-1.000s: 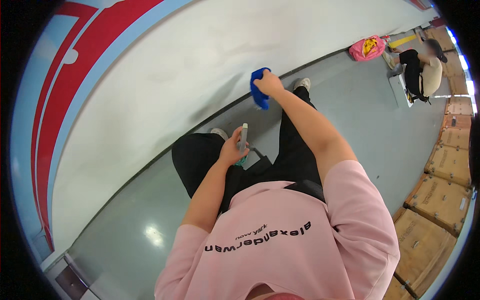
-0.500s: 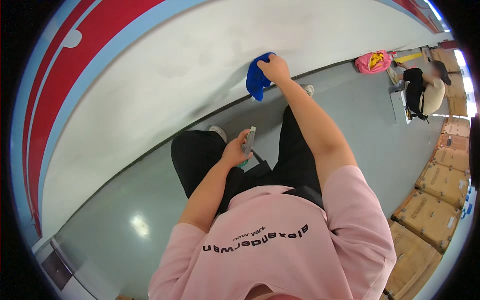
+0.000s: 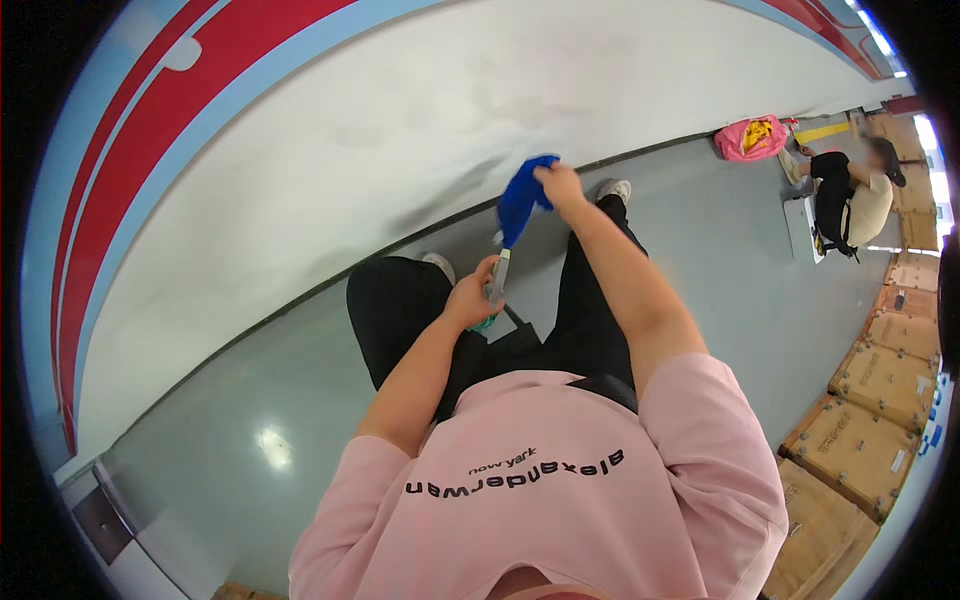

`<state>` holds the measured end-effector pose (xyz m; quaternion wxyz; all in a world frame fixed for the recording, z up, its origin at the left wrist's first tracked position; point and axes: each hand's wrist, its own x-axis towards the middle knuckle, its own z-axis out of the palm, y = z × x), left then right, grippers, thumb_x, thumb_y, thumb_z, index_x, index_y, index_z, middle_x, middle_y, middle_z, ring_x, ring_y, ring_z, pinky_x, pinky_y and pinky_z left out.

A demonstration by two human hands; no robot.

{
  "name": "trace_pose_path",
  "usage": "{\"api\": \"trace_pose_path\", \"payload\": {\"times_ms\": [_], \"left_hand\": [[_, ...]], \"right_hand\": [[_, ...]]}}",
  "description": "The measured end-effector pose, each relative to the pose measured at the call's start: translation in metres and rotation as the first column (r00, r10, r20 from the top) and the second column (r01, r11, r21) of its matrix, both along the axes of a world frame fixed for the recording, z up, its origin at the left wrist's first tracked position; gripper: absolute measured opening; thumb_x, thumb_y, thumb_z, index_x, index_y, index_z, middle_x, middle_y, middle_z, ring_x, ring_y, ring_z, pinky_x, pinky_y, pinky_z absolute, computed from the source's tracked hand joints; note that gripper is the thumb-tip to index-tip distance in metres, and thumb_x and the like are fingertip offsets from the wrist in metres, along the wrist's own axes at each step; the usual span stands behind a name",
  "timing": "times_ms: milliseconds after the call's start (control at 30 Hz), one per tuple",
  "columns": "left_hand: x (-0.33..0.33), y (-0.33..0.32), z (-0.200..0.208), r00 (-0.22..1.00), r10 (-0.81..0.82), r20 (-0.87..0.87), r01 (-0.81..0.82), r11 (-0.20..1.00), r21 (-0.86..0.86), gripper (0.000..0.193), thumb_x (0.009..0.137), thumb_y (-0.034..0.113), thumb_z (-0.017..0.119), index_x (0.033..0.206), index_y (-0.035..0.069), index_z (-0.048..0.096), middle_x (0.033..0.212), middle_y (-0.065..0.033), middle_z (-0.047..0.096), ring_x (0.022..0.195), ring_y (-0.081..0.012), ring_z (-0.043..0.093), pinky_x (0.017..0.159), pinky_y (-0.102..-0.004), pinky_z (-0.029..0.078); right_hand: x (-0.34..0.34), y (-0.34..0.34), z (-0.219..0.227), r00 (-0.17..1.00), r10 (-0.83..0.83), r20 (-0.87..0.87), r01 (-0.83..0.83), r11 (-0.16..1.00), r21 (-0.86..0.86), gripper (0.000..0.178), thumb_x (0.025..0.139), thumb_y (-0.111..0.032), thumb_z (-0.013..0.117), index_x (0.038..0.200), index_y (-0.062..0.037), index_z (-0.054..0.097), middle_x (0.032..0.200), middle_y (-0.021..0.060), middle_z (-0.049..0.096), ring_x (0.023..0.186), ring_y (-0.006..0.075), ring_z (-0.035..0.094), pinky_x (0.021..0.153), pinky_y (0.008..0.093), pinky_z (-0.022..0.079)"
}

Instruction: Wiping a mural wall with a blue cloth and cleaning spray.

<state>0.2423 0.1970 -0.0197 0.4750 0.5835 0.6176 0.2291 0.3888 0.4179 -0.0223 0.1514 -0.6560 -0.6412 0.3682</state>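
Observation:
A blue cloth (image 3: 520, 205) hangs from my right hand (image 3: 562, 190), whose fingers are closed on its upper corner. Its lower end reaches down to the pale tip of a narrow grey handheld tool (image 3: 499, 278); whether the two touch I cannot tell. My left hand (image 3: 470, 299) is wrapped round that tool, and its exact kind does not show. Something green (image 3: 485, 323) peeks out beneath the left hand, mostly hidden. Both hands are in front of a white wall (image 3: 330, 180) with faint greyish marks.
Red and blue stripes (image 3: 150, 110) curve along the wall's left side. At the right, a crouching person (image 3: 860, 200) is beside a white box (image 3: 802, 228) and a pink bag (image 3: 750, 138) with yellow contents. Wooden crates (image 3: 850, 440) line the right edge. The floor (image 3: 250, 390) is grey.
My right hand has drawn the blue cloth down from the wall, bringing its lower end to the grey tool's tip. My left hand keeps its hold on the tool, nearly unmoved.

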Motion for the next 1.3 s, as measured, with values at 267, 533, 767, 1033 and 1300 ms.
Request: {"api": "trace_pose_path", "payload": {"times_ms": [267, 533, 767, 1033, 1300], "left_hand": [[-0.003, -0.008, 0.008, 1.0, 0.014, 0.011, -0.015, 0.997, 0.072, 0.08, 0.066, 0.013, 0.066, 0.132, 0.018, 0.022, 0.084, -0.0065, 0.063, 0.083, -0.0276, 0.061, 0.074, -0.0376, 0.045], [0.007, -0.014, 0.029, 0.999, -0.051, 0.007, 0.049, 0.98, 0.193, 0.072, 0.064, 0.012, 0.065, 0.127, 0.016, 0.03, 0.081, -0.0068, 0.062, 0.076, -0.0262, 0.062, 0.068, -0.0343, 0.047], [0.009, -0.018, 0.034, 1.0, 0.026, -0.015, -0.023, 0.987, 0.159, 0.068, 0.062, 0.018, 0.065, 0.122, 0.015, 0.035, 0.082, -0.0103, 0.061, 0.08, -0.0311, 0.06, 0.069, -0.0386, 0.046], [0.009, -0.018, 0.025, 0.998, 0.055, -0.042, -0.047, 0.985, 0.169, 0.069, 0.063, 0.013, 0.065, 0.123, 0.011, 0.033, 0.08, -0.009, 0.063, 0.076, -0.0269, 0.062, 0.069, -0.0349, 0.047], [0.006, -0.016, 0.017, 0.999, 0.041, 0.023, -0.045, 0.971, 0.236, 0.064, 0.062, 0.012, 0.065, 0.119, 0.009, 0.036, 0.08, -0.0114, 0.062, 0.076, -0.0267, 0.062, 0.069, -0.0353, 0.047]], "right_hand": [[0.029, -0.134, -0.018, 0.99, 0.043, -0.132, -0.058, 0.992, -0.11, 0.029, 0.075, -0.018, 0.058, 0.099, -0.0019, 0.057, 0.09, 0.0146, 0.062, 0.086, 0.0253, 0.059, 0.077, 0.0337, 0.044], [0.019, -0.154, 0.043, 0.71, -0.12, -0.694, -0.277, 0.859, -0.432, 0.02, 0.083, -0.011, 0.052, 0.1, -0.0067, 0.06, 0.09, 0.0024, 0.06, 0.081, 0.0134, 0.054, 0.075, 0.0278, 0.041], [0.026, -0.159, 0.035, 0.759, -0.075, -0.647, -0.195, 0.921, -0.337, 0.019, 0.081, -0.008, 0.052, 0.099, -0.0055, 0.059, 0.095, 0.0053, 0.058, 0.085, 0.0164, 0.054, 0.076, 0.0303, 0.041], [0.022, -0.159, 0.051, 0.837, 0.337, -0.431, -0.253, 0.937, 0.242, 0.022, 0.079, -0.007, 0.053, 0.099, -0.0065, 0.059, 0.102, 0.0155, 0.054, 0.095, 0.0326, 0.053, 0.081, 0.0368, 0.042], [0.023, -0.161, 0.054, 0.868, 0.37, -0.33, -0.311, 0.925, 0.218, 0.023, 0.078, -0.01, 0.055, 0.1, -0.0053, 0.058, 0.104, 0.0177, 0.053, 0.094, 0.0353, 0.053, 0.079, 0.0367, 0.043]]}}
